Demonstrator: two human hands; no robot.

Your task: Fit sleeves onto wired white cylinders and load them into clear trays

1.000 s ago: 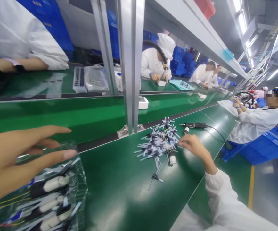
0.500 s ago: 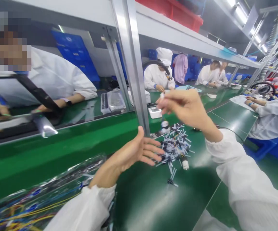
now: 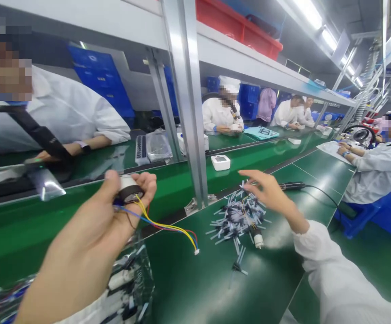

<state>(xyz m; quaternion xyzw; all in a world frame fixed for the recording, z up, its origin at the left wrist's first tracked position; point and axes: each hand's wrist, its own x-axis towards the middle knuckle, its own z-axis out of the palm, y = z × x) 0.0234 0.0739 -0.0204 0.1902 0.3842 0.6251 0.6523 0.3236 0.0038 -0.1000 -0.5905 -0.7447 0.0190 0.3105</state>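
A white and black cylindrical part (image 3: 129,189) lies in my left hand (image 3: 97,229), the thumb and curled fingers around it. Yellow, red and blue wires (image 3: 168,226) trail from it to the right, ending in a small white connector (image 3: 196,252). My right hand (image 3: 268,191) reaches over the far edge of a pile of small black pieces with pale strips (image 3: 232,218), its fingers apart and nothing visible between them. Another white and black cylinder (image 3: 258,239) rests at the pile's near right side, and a single piece (image 3: 238,266) lies nearer to me.
Clear bags with wired parts (image 3: 128,281) fill the lower left. A metal post (image 3: 190,112) stands behind the pile. A white device (image 3: 220,162) sits on the green belt, and a black tool with a cable (image 3: 293,185) lies right of my right hand. Several people sit around.
My left hand has come nearer and left, now holding the wired cylinder that hung under my right hand. My right hand has moved down to the pile and opened.
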